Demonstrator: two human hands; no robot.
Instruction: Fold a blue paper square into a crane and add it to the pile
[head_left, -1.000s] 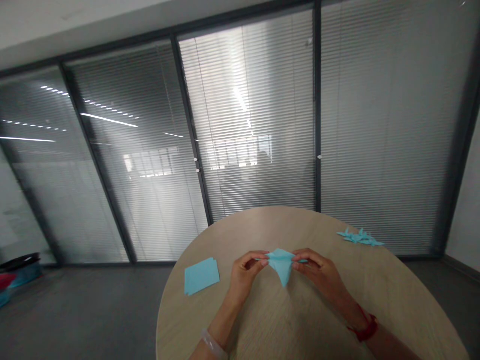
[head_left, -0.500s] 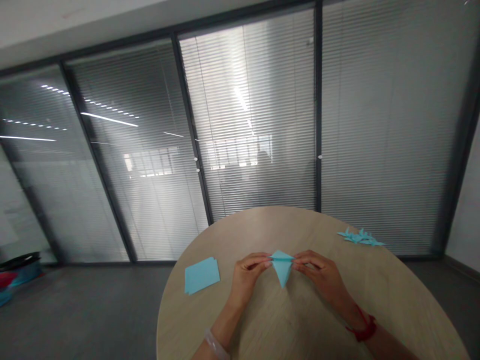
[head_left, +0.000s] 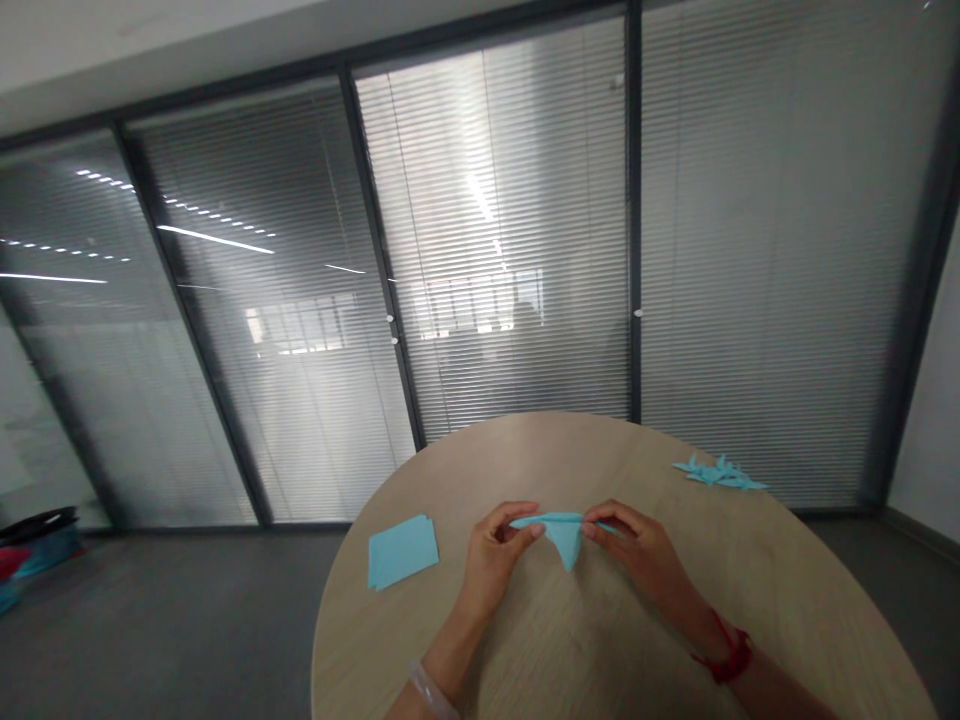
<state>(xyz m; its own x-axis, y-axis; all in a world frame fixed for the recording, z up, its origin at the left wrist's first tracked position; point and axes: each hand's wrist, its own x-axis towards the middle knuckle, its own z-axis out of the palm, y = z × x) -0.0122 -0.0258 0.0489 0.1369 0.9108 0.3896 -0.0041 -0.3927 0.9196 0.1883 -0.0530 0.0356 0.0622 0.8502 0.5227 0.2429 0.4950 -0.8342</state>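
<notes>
My left hand [head_left: 495,555] and my right hand [head_left: 637,550] hold a folded light-blue paper piece [head_left: 568,532] between thumbs and fingertips, just above the round wooden table [head_left: 525,465]. Its top edge is drawn out sideways into a thin strip, and a pointed triangular part hangs down in the middle. To the left of my left hand lies a small stack of light-blue paper squares [head_left: 402,552]. Several folded light-blue paper figures [head_left: 718,474] lie in a cluster near the far right rim, away from both hands.
A glass partition with slatted blinds [head_left: 510,250] stands behind the table. Dark and red bags [head_left: 34,545] lie on the grey floor at the far left. A pale bangle and a red cord sit on my wrists.
The paper's top corners have spread outward, turning the compact triangle into a wider strip with a point below. My hands have moved slightly apart.
</notes>
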